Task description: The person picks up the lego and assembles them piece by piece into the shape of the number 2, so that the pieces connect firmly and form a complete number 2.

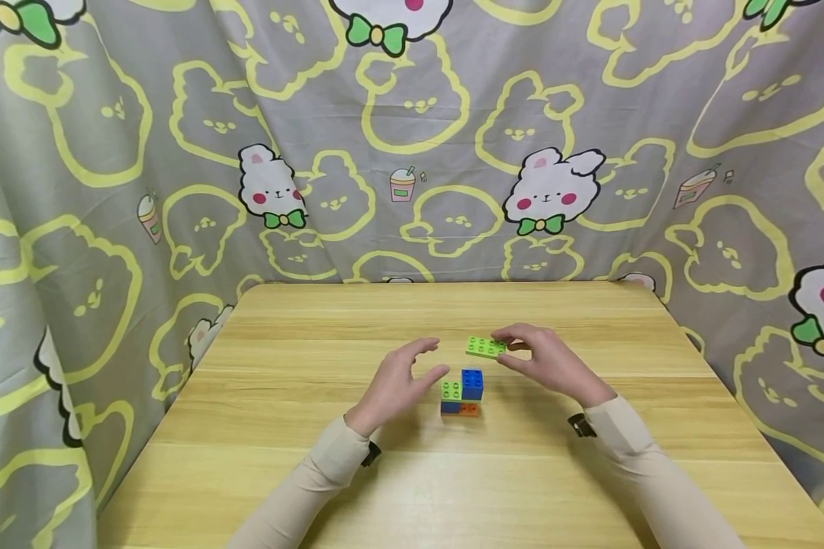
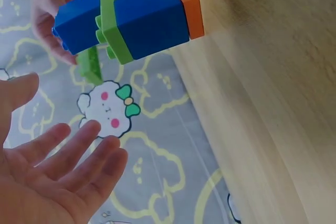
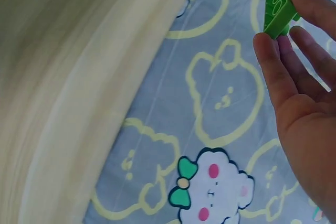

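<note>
On the table stands a small stack of toy building blocks: an orange plate [image 2: 190, 8] at the bottom, a blue block [image 2: 152, 20] on it, a light green plate [image 1: 451, 390] above, and a second blue block [image 1: 472, 383] on top at the right. My right hand [image 1: 545, 358] pinches another light green plate [image 1: 484, 348] by its end, behind the stack and above the table; its hollow underside shows in the right wrist view. To the left of the stack, my left hand [image 1: 393, 381] holds nothing, thumb and fingers spread apart. It does not touch the blocks.
The wooden table [image 1: 261, 427] reaches back to a grey curtain [image 1: 446, 229] printed with yellow outlines and white bear figures. The curtain also hangs along the left and right sides. Dark straps [image 1: 581, 425] show at the wrists.
</note>
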Demonstrator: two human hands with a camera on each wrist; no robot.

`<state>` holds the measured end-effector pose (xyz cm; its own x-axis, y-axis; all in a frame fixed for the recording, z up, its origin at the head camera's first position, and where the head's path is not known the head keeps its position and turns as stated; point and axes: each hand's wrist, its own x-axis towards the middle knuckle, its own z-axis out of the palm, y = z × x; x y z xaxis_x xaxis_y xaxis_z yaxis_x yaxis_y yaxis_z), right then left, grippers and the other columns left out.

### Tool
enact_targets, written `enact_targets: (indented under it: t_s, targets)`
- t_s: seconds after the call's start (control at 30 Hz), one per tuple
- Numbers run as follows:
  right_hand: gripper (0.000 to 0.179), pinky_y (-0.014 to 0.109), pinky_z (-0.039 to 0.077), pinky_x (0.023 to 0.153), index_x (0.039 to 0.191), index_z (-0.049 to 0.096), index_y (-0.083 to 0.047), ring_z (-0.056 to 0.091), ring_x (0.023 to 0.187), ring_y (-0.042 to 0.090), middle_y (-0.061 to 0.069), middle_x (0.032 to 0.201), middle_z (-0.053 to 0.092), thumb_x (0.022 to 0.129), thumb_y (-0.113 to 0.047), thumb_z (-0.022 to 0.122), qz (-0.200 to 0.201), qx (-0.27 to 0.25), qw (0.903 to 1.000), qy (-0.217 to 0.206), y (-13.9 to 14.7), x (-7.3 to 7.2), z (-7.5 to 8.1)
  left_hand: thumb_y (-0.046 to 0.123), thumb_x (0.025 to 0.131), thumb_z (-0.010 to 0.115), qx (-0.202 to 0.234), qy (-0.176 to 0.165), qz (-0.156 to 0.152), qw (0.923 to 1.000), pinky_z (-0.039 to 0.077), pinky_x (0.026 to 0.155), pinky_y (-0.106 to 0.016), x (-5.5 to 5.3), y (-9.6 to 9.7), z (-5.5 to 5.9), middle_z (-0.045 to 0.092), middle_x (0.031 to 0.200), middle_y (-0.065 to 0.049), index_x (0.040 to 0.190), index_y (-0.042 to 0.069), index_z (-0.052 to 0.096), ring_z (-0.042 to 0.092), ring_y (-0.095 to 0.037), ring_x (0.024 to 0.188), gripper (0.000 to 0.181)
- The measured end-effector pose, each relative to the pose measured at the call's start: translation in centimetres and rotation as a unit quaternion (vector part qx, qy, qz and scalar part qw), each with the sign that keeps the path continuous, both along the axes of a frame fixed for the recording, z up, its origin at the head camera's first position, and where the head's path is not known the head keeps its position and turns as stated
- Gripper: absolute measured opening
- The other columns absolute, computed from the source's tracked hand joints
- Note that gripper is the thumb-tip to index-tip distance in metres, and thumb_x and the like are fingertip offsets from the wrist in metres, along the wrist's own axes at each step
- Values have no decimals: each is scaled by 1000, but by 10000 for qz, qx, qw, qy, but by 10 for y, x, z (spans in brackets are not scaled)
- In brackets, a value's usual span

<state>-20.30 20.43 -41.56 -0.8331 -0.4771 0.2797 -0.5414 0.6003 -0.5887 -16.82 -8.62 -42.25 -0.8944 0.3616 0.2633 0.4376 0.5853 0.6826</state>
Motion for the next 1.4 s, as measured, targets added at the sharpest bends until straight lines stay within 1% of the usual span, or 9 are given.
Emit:
enact_targets:
  t_s: [0.13, 0.27, 0.47, 0.6, 0.77, 0.9, 1.03, 1.17, 1.4]
  targets:
    - [34, 40, 59, 92, 124, 71, -5, 70, 109, 24, 8, 122, 72, 92, -13, 78, 144, -153, 9997, 116, -5, 9, 8, 38, 100, 68, 113, 64, 33, 9999, 49, 107, -44, 0, 0, 1, 64, 140, -6, 141, 13, 60, 59, -24, 131, 49]
    - [32, 36, 59, 91, 122, 72, -9, 70, 108, 20, 5, 120, 73, 91, -13, 79, 253, -161, 9992, 252, -10, 15, 13, 38, 100, 67, 236, 207, -23, 9995, 49, 108, -44, 2, 0, 2, 65, 139, -6, 139, 12, 62, 60, -24, 130, 47]
    - [31, 34, 59, 91, 122, 71, -11, 70, 108, 18, 2, 120, 72, 92, -14, 78, 396, -197, 9983, 377, -15, 22, 16, 33, 98, 72, 228, 315, -144, 9991, 49, 108, -42, 3, 0, 5, 66, 137, -6, 136, 11, 64, 60, -23, 130, 45]
    - [32, 34, 58, 92, 122, 71, -12, 69, 109, 17, 1, 121, 71, 92, -14, 78, 443, -187, 9983, 328, -17, 25, 16, 31, 95, 75, 149, 347, -241, 9990, 49, 108, -42, 3, 1, 5, 67, 137, -6, 136, 10, 65, 61, -23, 129, 47]
    - [32, 33, 58, 92, 122, 71, -12, 69, 108, 15, 0, 121, 71, 91, -14, 79, 544, -213, 9979, 272, -21, 27, 14, 30, 95, 75, 55, 437, -305, 9986, 50, 107, -41, 3, 1, 5, 68, 135, -7, 135, 10, 67, 63, -23, 127, 46]
    - [32, 35, 59, 91, 122, 71, -13, 68, 107, 14, -1, 120, 71, 91, -13, 79, 607, -201, 9976, 276, -23, 29, 12, 28, 94, 77, 61, 383, -356, 9986, 50, 106, -40, 4, 1, 5, 69, 133, -6, 133, 9, 68, 64, -22, 126, 45]
    - [33, 33, 59, 90, 122, 71, -14, 68, 106, 13, -2, 120, 71, 90, -13, 80, 630, -147, 9974, 304, -24, 30, 11, 25, 93, 77, 62, 301, -439, 9986, 50, 106, -39, 5, 1, 5, 71, 130, -6, 132, 8, 68, 65, -21, 124, 43]
    - [32, 31, 59, 90, 121, 71, -14, 69, 105, 12, -2, 119, 71, 90, -13, 80, 673, -144, 9971, 322, -25, 31, 9, 23, 94, 77, -47, 316, -472, 9984, 52, 103, -40, 5, 1, 6, 72, 127, -5, 128, 8, 71, 67, -22, 120, 38]
    - [31, 40, 59, 90, 120, 71, -12, 69, 104, 13, -1, 117, 71, 90, -11, 80, 801, -168, 9964, 235, -27, 32, 7, 22, 92, 79, -248, 329, -476, 9980, 53, 101, -39, 5, 0, 6, 74, 121, -4, 121, 10, 75, 68, -21, 116, 32]
